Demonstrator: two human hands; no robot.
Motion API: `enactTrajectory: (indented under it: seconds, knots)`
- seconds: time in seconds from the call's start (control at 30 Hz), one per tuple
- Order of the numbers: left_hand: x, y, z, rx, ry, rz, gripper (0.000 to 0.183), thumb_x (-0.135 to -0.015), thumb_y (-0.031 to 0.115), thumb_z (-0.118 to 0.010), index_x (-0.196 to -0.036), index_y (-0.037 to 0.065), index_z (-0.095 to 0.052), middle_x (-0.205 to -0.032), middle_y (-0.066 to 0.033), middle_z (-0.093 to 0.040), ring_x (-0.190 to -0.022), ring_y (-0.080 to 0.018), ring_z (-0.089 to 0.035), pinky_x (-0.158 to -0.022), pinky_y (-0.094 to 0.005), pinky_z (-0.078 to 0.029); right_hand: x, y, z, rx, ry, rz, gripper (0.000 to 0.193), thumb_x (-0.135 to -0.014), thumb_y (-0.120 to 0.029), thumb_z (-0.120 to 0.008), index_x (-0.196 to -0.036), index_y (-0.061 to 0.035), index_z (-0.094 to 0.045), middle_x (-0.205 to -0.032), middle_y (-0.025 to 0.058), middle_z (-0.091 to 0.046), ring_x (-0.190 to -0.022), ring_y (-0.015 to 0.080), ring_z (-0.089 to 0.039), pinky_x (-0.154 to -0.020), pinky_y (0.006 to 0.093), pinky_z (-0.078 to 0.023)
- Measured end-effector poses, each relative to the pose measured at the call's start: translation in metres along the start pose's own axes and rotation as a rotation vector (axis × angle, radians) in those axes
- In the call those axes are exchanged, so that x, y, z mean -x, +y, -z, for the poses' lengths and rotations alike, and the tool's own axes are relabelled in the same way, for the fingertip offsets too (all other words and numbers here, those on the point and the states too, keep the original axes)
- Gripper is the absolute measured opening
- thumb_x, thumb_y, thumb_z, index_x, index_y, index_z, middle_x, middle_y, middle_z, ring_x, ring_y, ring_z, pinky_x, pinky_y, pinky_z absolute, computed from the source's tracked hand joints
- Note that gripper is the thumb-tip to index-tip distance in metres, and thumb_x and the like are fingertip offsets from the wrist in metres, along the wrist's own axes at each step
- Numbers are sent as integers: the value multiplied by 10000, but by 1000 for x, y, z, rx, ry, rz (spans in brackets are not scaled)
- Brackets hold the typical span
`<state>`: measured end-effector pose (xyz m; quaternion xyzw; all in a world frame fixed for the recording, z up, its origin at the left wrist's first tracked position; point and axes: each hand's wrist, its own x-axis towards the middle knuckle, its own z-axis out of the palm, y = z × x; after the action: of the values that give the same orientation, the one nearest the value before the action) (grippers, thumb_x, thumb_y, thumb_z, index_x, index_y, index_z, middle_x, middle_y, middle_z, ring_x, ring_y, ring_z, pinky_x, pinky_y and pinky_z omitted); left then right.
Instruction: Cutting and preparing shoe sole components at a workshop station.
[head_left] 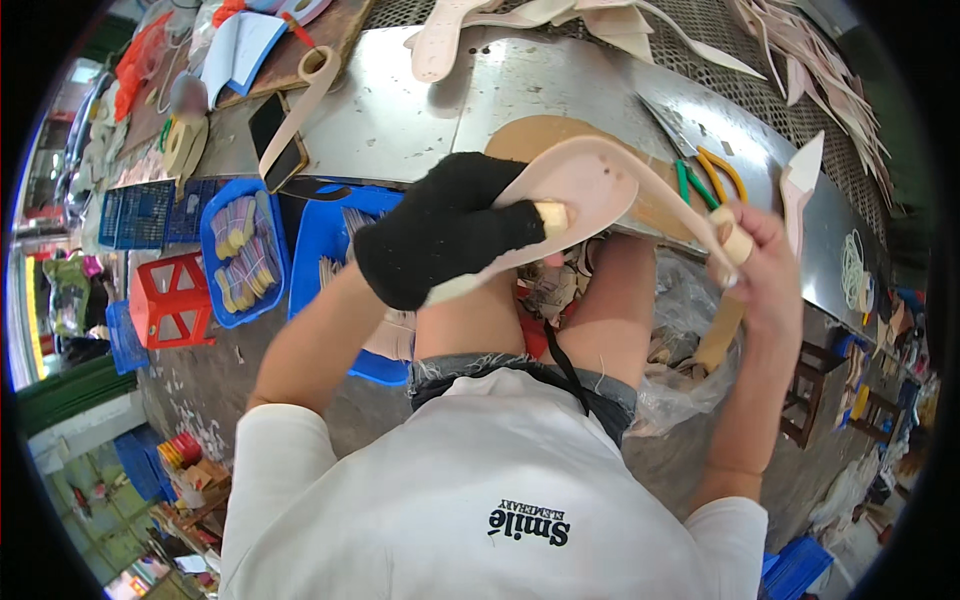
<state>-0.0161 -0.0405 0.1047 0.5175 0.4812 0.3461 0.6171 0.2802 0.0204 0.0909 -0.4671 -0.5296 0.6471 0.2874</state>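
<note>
In front of my chest, my left hand (445, 230), in a black glove with a bare taped thumb tip, is closed round a pale pink insole (598, 170). The thumb presses on its upper face. From the insole's rounded end a narrow pale strip (680, 212) slants down to the right. My right hand (768, 262), bare with tape round a finger, pinches the strip's far end. I cannot tell whether strip and insole are still joined. Behind the insole lies a brown oval board (528, 135) on the metal worktop (380, 110).
Green-handled and orange-handled scissors (722, 165) lie beyond my right hand, near a white insole (802, 175). A phone (268, 130) sits at the worktop's left. Below are blue baskets (233, 310) of bundled insoles, a red stool (160, 295) and a clear plastic bag (690, 400).
</note>
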Motion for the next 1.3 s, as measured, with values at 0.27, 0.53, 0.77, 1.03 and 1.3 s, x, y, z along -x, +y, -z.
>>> enactTrajectory:
  seconds: [0.27, 0.53, 0.77, 1.03, 1.3]
  knots:
    - [-11, -19, -46, 506, 444, -28, 264, -891, 262, -631, -953, 6, -651, -747, 24, -615, -655, -51, -527, -569, -233, -430, 11, 36, -97, -366, 167, 204, 132, -918, -180, -594, -982, -66, -582, -691, 0, -570, -485, 5, -409, -386, 155, -245]
    - [-14, -19, -63, 465, 594, -196, 342, -909, 291, -602, -1105, 10, -605, -900, -28, -636, -781, -98, -593, -683, -262, -468, 7, 20, -118, -51, 311, 394, 121, -827, -54, -696, -857, 15, -602, -745, -56, -544, -642, 7, -476, -555, 170, -385]
    - [-22, -22, -56, 372, 610, -161, 425, -944, 353, -535, -1188, 6, -563, -977, -65, -642, -872, -145, -617, -748, -283, -495, -9, 34, -116, 112, 447, 608, 126, -791, -17, -695, -849, 32, -595, -818, 0, -507, -609, 18, -429, -510, 185, -332]
    - [-47, -36, -22, 451, 185, -174, 480, -900, 300, -595, -1292, 46, -484, -1125, -77, -602, -1036, -187, -576, -872, -327, -482, -23, 33, -110, 138, 285, 576, 94, -827, -12, -632, -890, 48, -597, -878, 16, -538, -671, 38, -476, -615, 181, -394]
    - [-26, -64, -16, 617, -32, -69, 536, -900, 354, -575, -1292, 17, -435, -1205, -109, -561, -1043, -204, -596, -870, -339, -510, -7, 32, -90, -253, -169, 291, 280, -825, 19, -578, -1104, 8, -585, -1180, 72, -534, -1037, 147, -535, -892, 273, -428]
